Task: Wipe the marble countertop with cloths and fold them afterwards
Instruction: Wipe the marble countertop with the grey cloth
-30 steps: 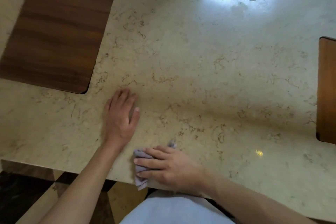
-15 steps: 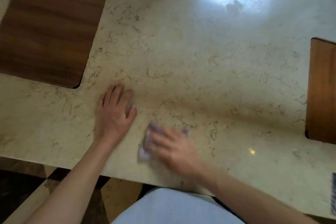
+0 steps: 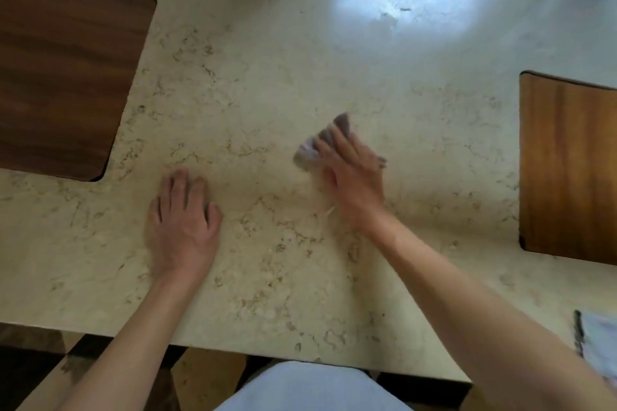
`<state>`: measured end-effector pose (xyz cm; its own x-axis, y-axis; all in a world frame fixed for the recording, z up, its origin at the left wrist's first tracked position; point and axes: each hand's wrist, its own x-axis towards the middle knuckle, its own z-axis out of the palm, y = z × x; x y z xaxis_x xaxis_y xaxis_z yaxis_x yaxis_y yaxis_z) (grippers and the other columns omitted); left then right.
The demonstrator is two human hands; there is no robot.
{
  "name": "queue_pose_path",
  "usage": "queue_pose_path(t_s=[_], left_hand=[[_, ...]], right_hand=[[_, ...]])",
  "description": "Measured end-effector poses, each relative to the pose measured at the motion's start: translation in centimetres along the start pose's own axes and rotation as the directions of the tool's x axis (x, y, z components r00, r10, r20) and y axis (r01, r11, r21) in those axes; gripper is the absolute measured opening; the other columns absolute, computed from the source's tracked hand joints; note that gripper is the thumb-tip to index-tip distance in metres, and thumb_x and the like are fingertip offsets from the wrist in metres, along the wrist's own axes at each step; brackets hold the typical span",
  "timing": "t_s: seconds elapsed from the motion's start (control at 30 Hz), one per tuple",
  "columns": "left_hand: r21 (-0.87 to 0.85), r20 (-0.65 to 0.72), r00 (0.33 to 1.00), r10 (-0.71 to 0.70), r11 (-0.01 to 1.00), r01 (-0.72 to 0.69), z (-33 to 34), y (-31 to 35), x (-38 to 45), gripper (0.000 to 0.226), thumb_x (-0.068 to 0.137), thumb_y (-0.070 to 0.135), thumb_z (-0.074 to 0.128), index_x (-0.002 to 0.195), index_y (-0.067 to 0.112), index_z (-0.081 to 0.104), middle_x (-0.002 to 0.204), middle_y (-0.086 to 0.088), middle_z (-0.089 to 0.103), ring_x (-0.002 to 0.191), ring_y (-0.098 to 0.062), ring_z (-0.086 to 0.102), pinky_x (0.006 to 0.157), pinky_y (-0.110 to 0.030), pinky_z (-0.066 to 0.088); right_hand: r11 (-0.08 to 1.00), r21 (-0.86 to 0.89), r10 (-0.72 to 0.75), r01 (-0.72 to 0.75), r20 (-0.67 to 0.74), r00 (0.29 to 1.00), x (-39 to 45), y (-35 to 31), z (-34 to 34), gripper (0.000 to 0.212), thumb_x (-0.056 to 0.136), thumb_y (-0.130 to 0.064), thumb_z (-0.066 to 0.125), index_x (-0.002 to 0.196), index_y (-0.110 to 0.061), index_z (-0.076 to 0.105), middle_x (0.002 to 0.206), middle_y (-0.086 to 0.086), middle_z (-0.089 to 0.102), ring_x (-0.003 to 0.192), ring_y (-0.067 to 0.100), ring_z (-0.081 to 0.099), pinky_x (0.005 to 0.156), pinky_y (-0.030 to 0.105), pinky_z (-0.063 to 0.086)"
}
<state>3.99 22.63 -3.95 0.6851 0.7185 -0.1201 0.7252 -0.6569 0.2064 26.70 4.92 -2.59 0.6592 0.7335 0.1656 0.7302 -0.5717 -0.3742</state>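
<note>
Countertop (image 3: pixel 300 77): beige marble, brown veining. Your left hand (image 3: pixel 183 220): flat on the marble, fingers spread, holding nothing. Your right hand (image 3: pixel 350 173): blurred, palm down, pressing a grey cloth (image 3: pixel 312 148) onto the marble near the middle, well apart from the left. Second cloth (image 3: pixel 599 340): pale, at the right edge. Wooden panels: dark one (image 3: pixel 63 73) far left, lighter one (image 3: pixel 571 170) right.

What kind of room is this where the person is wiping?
Probably a kitchen or dining space in a home, though that is a guess. The marble countertop is polished, wooden panels are set into it, and the right hand wipes it with a cloth.
</note>
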Motion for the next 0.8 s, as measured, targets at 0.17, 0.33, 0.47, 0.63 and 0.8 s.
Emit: queue_pose_path(t_s=[0.17,0.33,0.47,0.63,0.8], left_hand=[[0.012,0.055,0.992,0.115,0.993,-0.116,0.0,4.2,0.5,0.053,0.095,0.038,0.04,0.139,0.01,0.049,0.154,-0.02,0.041,0.143,-0.039,0.032,0.111,-0.054,0.029],[-0.027,0.107,0.963,0.248,0.969,-0.246,0.7,8.9,0.2,0.057,0.091,0.043,0.04,0.138,0.013,0.055,0.152,-0.02,0.045,0.14,-0.043,0.039,0.108,-0.056,0.033],[0.012,0.181,0.923,0.34,0.937,-0.348,1.6,11.2,-1.4,0.06,0.092,0.046,0.036,0.144,0.02,0.05,0.157,-0.018,0.038,0.145,-0.042,0.032,0.111,-0.06,0.029],[0.005,0.208,0.931,0.299,0.952,-0.307,1.9,11.4,-1.6,0.063,0.092,0.052,0.033,0.145,0.023,0.05,0.162,-0.014,0.03,0.15,-0.038,0.023,0.116,-0.058,0.02],[0.005,0.213,0.937,0.276,0.959,-0.284,1.8,11.6,-1.9,0.064,0.092,0.052,0.031,0.148,0.025,0.046,0.164,-0.012,0.025,0.152,-0.035,0.018,0.118,-0.055,0.015]], right_hand=[[0.659,0.382,-0.751,0.648,0.281,0.597,-16.2,-3.9,0.9,0.044,0.107,-0.021,0.049,0.15,-0.027,0.045,0.167,-0.003,0.03,0.159,0.026,0.012,0.124,0.047,0.022],[0.842,0.08,-0.538,0.533,0.186,0.822,-5.7,5.3,-2.5,0.037,0.105,-0.038,0.052,0.139,-0.027,0.063,0.155,-0.001,0.052,0.145,0.024,0.046,0.119,0.039,0.037],[0.994,-0.108,-0.002,-0.004,-0.058,0.998,1.5,10.9,-4.9,0.032,0.102,-0.015,0.056,0.131,-0.011,0.066,0.142,0.016,0.06,0.116,0.041,0.062,0.088,0.052,0.054],[0.956,0.128,-0.272,0.265,0.039,0.962,-12.5,4.5,-1.6,0.041,0.097,-0.017,0.071,0.137,-0.022,0.064,0.157,0.006,0.049,0.147,0.035,0.042,0.106,0.05,0.047],[0.603,0.331,-0.797,0.726,0.221,0.562,-20.2,5.9,-2.8,0.051,0.105,-0.021,0.057,0.153,-0.028,0.041,0.17,-0.005,0.023,0.158,0.024,0.015,0.123,0.046,0.029]])
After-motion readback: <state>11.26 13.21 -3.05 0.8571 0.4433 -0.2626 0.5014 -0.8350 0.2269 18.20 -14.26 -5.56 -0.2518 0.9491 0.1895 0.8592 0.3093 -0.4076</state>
